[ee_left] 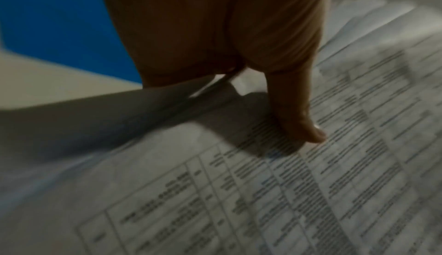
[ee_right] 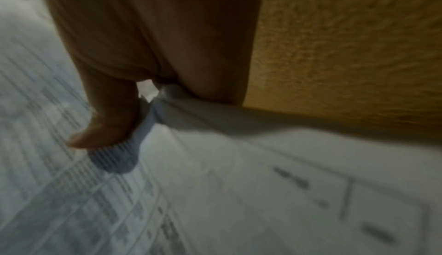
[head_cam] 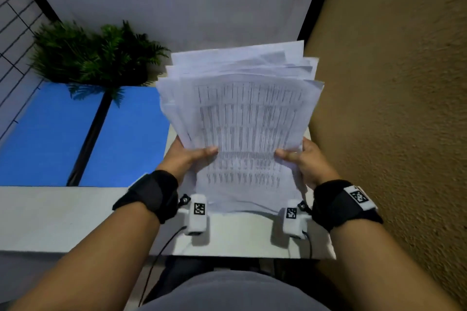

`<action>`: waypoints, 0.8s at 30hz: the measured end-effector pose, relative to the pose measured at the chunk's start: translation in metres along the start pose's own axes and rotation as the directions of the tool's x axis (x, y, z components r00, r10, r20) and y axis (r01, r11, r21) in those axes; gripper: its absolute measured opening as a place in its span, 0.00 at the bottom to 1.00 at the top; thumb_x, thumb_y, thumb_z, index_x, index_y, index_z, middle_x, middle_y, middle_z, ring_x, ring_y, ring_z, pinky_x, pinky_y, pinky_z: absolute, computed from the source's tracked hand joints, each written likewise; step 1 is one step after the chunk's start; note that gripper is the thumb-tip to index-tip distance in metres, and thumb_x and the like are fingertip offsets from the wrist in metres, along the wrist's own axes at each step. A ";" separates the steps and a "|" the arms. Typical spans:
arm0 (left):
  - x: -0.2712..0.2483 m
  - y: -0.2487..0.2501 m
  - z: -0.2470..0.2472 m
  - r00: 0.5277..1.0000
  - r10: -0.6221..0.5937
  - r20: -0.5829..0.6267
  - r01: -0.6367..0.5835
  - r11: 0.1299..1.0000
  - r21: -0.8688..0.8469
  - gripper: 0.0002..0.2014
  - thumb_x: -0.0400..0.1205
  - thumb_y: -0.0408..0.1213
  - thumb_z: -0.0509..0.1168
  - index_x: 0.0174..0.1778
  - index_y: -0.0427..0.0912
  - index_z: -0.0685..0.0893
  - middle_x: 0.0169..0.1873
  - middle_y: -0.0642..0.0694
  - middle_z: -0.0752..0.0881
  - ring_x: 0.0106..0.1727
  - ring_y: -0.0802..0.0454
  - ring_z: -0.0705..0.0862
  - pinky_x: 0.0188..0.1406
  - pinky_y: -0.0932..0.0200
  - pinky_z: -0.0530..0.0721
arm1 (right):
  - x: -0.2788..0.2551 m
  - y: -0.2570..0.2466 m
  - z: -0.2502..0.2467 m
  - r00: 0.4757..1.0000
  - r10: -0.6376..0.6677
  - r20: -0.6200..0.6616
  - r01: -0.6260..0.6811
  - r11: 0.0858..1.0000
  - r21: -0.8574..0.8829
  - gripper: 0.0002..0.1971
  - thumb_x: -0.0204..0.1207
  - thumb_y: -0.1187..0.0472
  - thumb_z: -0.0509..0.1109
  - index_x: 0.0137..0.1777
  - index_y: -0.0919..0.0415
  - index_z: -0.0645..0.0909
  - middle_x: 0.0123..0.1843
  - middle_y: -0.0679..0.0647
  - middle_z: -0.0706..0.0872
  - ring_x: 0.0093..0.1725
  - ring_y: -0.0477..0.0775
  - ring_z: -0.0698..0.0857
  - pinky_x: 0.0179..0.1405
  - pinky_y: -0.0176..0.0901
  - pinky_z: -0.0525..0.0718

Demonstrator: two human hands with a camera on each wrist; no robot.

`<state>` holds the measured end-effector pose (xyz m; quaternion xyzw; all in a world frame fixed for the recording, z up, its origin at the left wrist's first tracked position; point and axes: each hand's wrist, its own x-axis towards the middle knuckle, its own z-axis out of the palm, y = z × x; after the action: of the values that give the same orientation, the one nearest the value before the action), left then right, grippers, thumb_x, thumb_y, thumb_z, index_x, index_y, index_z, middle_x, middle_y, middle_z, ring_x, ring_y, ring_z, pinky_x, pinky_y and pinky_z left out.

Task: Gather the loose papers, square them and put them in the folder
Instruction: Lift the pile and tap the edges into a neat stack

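A stack of white papers [head_cam: 247, 118] printed with tables stands tilted, its lower edge on the white table [head_cam: 75, 214]. The sheets fan out unevenly at the top. My left hand [head_cam: 188, 155] grips the stack's left side, thumb on the front sheet and fingers hidden behind. My right hand [head_cam: 300, 156] grips the right side the same way. The left wrist view shows the left thumb [ee_left: 303, 125] pressing on the printed paper [ee_left: 311, 193]. In the right wrist view the right thumb [ee_right: 105, 126] presses on the paper [ee_right: 215, 193]. No folder is in view.
A blue surface [head_cam: 45, 139] lies beyond the table at left, crossed by a black bar [head_cam: 93, 131]. A green fern plant [head_cam: 88, 55] stands at the back left. A rough tan wall [head_cam: 391, 83] runs close along the right. A white wall [head_cam: 177, 2] is behind.
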<state>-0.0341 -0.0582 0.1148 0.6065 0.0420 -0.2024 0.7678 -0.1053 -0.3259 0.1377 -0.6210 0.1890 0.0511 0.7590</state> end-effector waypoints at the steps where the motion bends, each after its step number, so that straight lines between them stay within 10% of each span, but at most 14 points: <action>1: 0.004 0.017 0.000 0.999 0.051 -0.015 -0.050 0.998 0.046 0.28 0.63 0.28 0.83 0.59 0.45 0.86 0.50 0.51 0.94 0.54 0.52 0.91 0.47 0.60 0.90 | -0.001 -0.010 0.007 0.998 -0.058 -0.007 0.058 0.998 0.009 0.19 0.69 0.74 0.74 0.60 0.62 0.82 0.52 0.53 0.93 0.54 0.51 0.91 0.50 0.39 0.89; 6: 0.010 0.062 0.001 0.976 0.204 -0.076 -0.197 0.976 0.093 0.18 0.69 0.24 0.79 0.50 0.46 0.87 0.45 0.55 0.93 0.50 0.58 0.91 0.50 0.61 0.90 | 0.008 -0.022 0.033 0.955 -0.250 -0.160 0.228 0.963 -0.142 0.18 0.74 0.71 0.75 0.64 0.70 0.81 0.56 0.59 0.90 0.56 0.53 0.89 0.61 0.50 0.86; 16: -0.004 0.048 -0.017 0.990 0.119 0.076 -0.131 0.977 0.167 0.33 0.59 0.31 0.86 0.62 0.41 0.87 0.54 0.47 0.93 0.57 0.50 0.91 0.59 0.54 0.89 | -0.006 -0.002 0.044 0.918 -0.329 -0.223 0.330 0.944 -0.034 0.43 0.57 0.58 0.88 0.72 0.64 0.74 0.65 0.58 0.87 0.65 0.57 0.87 0.62 0.59 0.86; 24: -0.008 0.062 -0.019 0.969 0.161 0.186 -0.185 0.975 0.124 0.45 0.44 0.56 0.88 0.59 0.49 0.86 0.54 0.50 0.93 0.57 0.54 0.90 0.54 0.62 0.87 | -0.038 -0.032 0.055 0.854 -0.441 -0.277 0.449 0.893 -0.037 0.51 0.42 0.16 0.68 0.65 0.40 0.64 0.58 0.45 0.82 0.47 0.31 0.89 0.35 0.26 0.85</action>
<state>-0.0157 -0.0267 0.1689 0.6401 -0.0930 -0.1893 0.7388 -0.1178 -0.2744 0.1888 -0.6379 0.1458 -0.2160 0.7247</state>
